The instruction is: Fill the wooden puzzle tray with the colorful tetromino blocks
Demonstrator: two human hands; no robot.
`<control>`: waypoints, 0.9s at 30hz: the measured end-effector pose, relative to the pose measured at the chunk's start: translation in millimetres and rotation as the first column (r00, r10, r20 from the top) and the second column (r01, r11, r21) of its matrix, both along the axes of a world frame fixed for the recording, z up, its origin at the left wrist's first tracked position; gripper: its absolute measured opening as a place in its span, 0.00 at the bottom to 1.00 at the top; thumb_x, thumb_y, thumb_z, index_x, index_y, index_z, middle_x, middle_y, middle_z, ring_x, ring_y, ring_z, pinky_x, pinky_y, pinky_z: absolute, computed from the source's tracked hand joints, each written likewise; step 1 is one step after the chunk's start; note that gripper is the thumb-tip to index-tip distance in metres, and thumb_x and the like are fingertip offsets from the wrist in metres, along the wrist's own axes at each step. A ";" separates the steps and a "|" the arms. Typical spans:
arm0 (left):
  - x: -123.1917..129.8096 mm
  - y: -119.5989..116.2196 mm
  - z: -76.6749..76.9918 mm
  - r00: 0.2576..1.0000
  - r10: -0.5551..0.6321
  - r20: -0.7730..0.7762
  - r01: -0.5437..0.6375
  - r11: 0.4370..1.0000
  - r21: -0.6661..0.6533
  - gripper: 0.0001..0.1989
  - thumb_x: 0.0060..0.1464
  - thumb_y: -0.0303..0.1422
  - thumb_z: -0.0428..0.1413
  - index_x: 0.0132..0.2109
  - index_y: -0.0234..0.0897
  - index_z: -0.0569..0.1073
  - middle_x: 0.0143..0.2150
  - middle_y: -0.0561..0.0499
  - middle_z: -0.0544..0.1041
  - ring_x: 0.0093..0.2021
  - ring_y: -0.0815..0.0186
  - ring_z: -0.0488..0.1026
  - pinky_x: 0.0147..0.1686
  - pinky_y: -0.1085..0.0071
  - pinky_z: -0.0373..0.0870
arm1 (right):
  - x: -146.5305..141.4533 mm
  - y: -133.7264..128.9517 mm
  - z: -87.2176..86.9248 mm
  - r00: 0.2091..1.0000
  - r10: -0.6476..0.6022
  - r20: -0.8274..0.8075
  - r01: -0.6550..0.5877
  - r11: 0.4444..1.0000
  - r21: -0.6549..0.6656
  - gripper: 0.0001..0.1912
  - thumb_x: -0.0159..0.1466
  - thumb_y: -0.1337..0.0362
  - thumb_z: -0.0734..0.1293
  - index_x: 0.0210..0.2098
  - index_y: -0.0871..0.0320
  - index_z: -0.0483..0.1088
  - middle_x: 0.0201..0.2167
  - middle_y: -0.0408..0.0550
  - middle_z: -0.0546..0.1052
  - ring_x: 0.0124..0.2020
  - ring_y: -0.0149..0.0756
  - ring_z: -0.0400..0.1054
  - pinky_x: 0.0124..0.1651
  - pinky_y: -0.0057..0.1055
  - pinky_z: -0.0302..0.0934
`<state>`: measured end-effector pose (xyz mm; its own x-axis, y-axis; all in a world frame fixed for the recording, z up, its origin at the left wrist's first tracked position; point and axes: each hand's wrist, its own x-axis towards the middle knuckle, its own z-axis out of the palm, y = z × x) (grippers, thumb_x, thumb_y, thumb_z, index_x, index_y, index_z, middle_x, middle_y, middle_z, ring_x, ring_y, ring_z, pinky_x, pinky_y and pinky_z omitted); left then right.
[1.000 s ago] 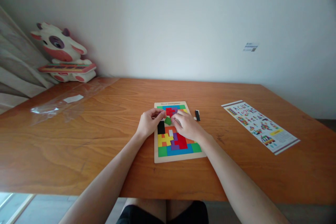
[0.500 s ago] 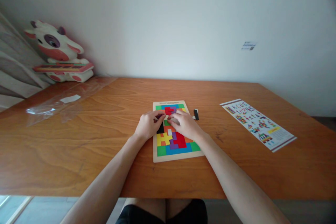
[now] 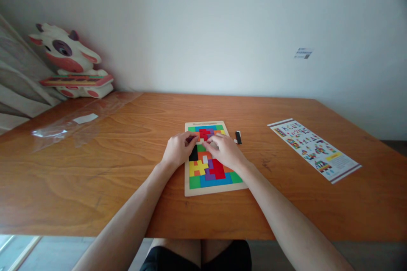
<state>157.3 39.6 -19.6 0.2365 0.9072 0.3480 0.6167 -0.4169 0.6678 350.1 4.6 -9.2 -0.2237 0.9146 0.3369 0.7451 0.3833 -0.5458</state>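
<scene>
A wooden block-puzzle board [image 3: 206, 192] with a pale frame lies in front of me, filled with flat coloured pieces. My left hand [image 3: 178, 149] is over its upper left part, thumb and fingers pinched together near a dark purple patch; whether that is a held piece is unclear. From the other side my right hand [image 3: 225, 149] reaches over the upper middle, fingers bent and thumb close to the fingertips. What lies between them is hidden. Below the hands are a black piece [image 3: 193, 153], a yellow piece [image 3: 197, 168], a red piece [image 3: 218, 169] and a small white square [image 3: 205, 159].
Right of the board lies a small black-and-white piece [image 3: 238, 137]. Further right is a printed pattern sheet [image 3: 314, 150]. Clear plastic wrapping [image 3: 57, 132] lies at the left, before a cow-shaped toy keyboard [image 3: 74, 63]. The wooden table's [image 3: 127, 203] near edge is by my legs.
Both hands stay over the board's upper part with only slight finger shifts. More of the black piece shows beneath my left hand. The view has tilted slightly.
</scene>
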 end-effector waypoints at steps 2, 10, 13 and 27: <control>0.4 -0.3 0.9 1.000 0.003 0.009 -0.003 1.000 -0.016 0.12 0.56 0.44 0.57 0.39 0.43 0.80 0.33 0.50 0.81 0.27 0.64 0.74 0.30 0.71 0.65 | 0.8 -0.5 1.7 0.996 -0.014 -0.091 0.010 0.999 -0.049 0.07 0.66 0.63 0.62 0.35 0.58 0.70 0.33 0.49 0.75 0.35 0.37 0.69 0.41 0.34 0.62; 6.3 -5.1 15.2 0.836 -0.003 0.549 0.179 0.947 -0.268 0.20 0.49 0.49 0.63 0.39 0.35 0.81 0.36 0.46 0.82 0.34 0.63 0.76 0.36 0.70 0.73 | 1.4 -0.6 9.8 0.856 -0.068 -0.512 -0.074 0.965 -0.251 0.11 0.66 0.61 0.61 0.45 0.57 0.71 0.41 0.49 0.78 0.41 0.36 0.72 0.45 0.35 0.65; 7.5 -6.5 16.3 0.781 0.025 0.624 0.225 0.921 -0.318 0.20 0.45 0.48 0.66 0.38 0.35 0.82 0.37 0.46 0.82 0.35 0.63 0.77 0.39 0.68 0.75 | 1.3 1.8 9.0 0.748 -0.096 -0.657 -0.093 0.965 -0.247 0.14 0.61 0.58 0.68 0.45 0.57 0.71 0.40 0.50 0.79 0.42 0.37 0.74 0.48 0.36 0.66; 8.8 -6.8 14.2 0.727 -0.060 0.683 0.355 0.886 -0.300 0.22 0.40 0.43 0.70 0.42 0.35 0.81 0.38 0.46 0.83 0.37 0.61 0.79 0.43 0.64 0.77 | -7.9 1.1 6.5 0.520 -0.164 -0.838 -0.251 0.909 -0.333 0.20 0.54 0.49 0.74 0.39 0.56 0.78 0.37 0.50 0.81 0.41 0.38 0.74 0.48 0.39 0.68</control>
<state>166.0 32.8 -5.3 0.2893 0.9495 0.1215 -0.0915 -0.0989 0.9909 342.2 5.7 -2.7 -0.0708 0.9971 0.0284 -0.1542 0.0172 -0.9879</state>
